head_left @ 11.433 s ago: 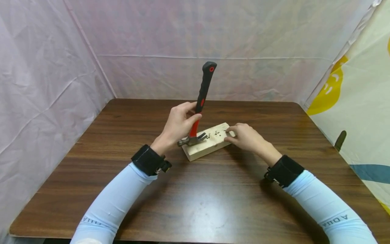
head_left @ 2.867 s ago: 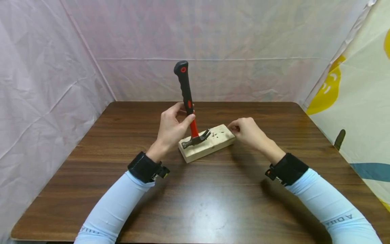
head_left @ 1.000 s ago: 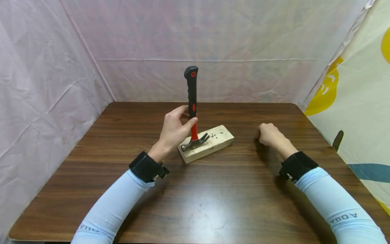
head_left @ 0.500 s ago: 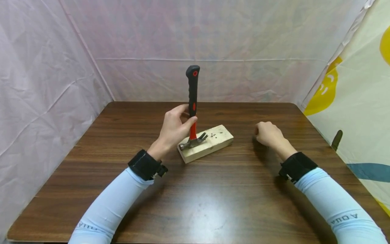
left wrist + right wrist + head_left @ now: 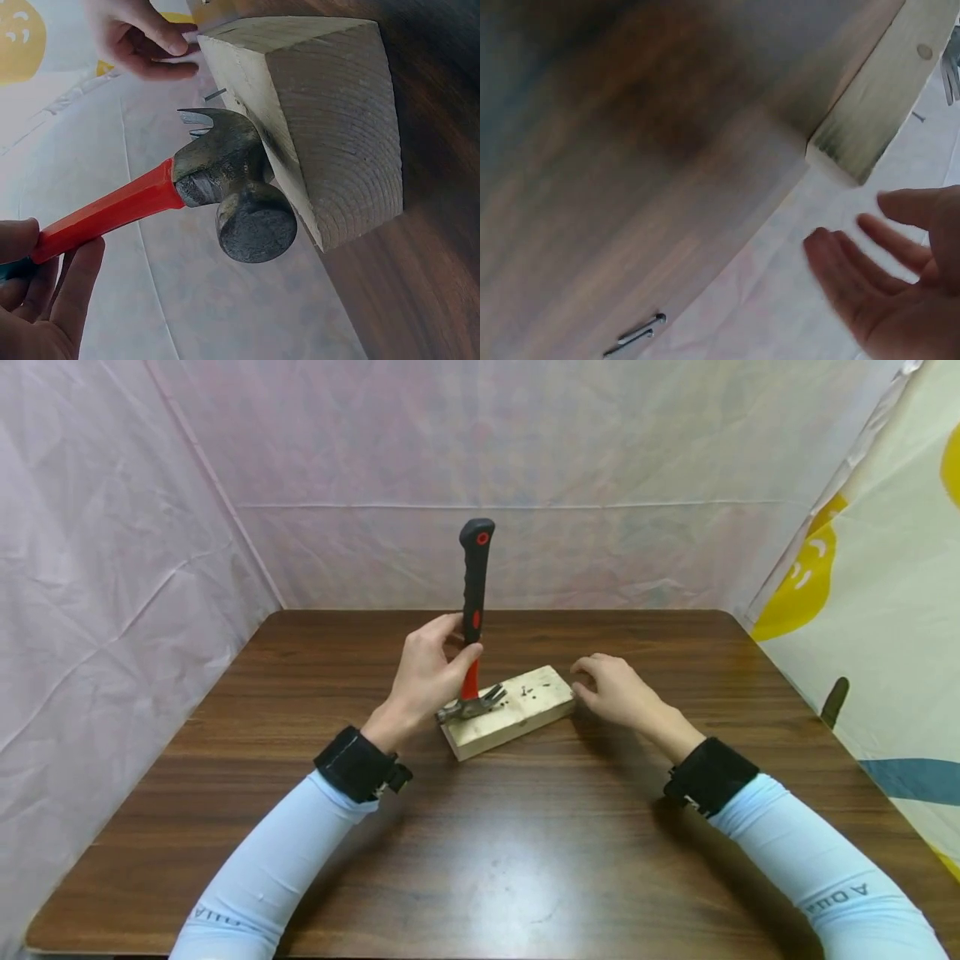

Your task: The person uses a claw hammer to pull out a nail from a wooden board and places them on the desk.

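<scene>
My left hand [image 5: 429, 672] grips the claw hammer [image 5: 474, 585] low on its black and red handle, which points up. The hammer's steel head rests on the left end of a pale wooden block [image 5: 517, 714], claw toward the right. From the block's top sticks a nail [image 5: 215, 95]; dark holes or marks lie around it. Just off the block's right end is my right hand [image 5: 618, 693], fingers loosely bent and apart, holding nothing. Two loose nails [image 5: 641, 325] lie side by side on the table in the right wrist view.
The block lies on a brown wood-grain table [image 5: 510, 827]. A pale cloth [image 5: 480, 468] hangs behind the table's far edge, and a patterned cloth [image 5: 892, 635] hangs along the right side.
Several nails stood in the block earlier; now I see one. My right hand went from the block to the table on the right, then back to the block's right end, fingers now loosened.
</scene>
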`<state>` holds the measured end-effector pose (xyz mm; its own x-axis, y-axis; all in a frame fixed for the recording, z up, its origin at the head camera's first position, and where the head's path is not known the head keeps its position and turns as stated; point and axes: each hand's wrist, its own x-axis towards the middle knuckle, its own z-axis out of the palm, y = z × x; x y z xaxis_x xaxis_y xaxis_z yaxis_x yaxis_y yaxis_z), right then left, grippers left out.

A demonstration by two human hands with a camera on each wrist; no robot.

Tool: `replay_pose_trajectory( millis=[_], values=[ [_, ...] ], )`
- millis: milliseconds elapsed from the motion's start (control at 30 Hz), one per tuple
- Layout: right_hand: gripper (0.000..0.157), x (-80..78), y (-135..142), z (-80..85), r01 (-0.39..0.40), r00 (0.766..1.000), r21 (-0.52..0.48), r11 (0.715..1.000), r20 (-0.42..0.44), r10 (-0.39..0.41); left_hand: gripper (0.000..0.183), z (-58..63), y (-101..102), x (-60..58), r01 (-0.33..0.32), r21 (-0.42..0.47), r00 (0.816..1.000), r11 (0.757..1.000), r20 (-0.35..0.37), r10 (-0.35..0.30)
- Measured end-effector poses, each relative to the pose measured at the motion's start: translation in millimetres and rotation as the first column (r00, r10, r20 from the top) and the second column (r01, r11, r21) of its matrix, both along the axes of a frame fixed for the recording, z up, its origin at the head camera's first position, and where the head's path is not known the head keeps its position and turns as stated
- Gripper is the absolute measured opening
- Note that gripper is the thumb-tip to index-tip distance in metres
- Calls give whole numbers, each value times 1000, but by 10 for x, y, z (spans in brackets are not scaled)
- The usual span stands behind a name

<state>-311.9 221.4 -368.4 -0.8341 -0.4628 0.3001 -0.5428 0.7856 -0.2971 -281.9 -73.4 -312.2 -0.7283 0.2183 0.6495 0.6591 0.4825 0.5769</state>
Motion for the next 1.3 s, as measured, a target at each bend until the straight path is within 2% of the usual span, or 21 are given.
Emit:
replay_pose_trajectory(
  millis=[100, 200, 500, 767, 1000, 1300],
  values=[
    [24, 9, -55, -25, -80, 996, -20, 997, -41, 79, 28, -1, -9, 1, 1, -7, 1000, 1000, 4, -1],
    [23, 45, -108, -30, -115, 993, -8, 993, -40, 115, 28, -5, -14, -4, -2, -10, 1000, 1000, 3, 2],
    [18, 100, -177, -52, -124, 992, 43, 991, -18, 125, 29, -12, 1, -4, 35, 16, 999, 999, 3, -36],
    [19, 119, -192, -42, -118, 993, 52, 992, -23, 119, 41, 0, 3, 2, 47, 15, 999, 999, -1, -47],
    [18, 143, -212, -11, -126, 991, 61, 990, -30, 128, 36, 8, -8, -8, 48, 8, 999, 999, -24, -48],
    [16, 156, -244, -33, -149, 987, 55, 987, -49, 152, 39, 12, -1, -17, 60, -6, 998, 998, -13, -60]
  ],
)
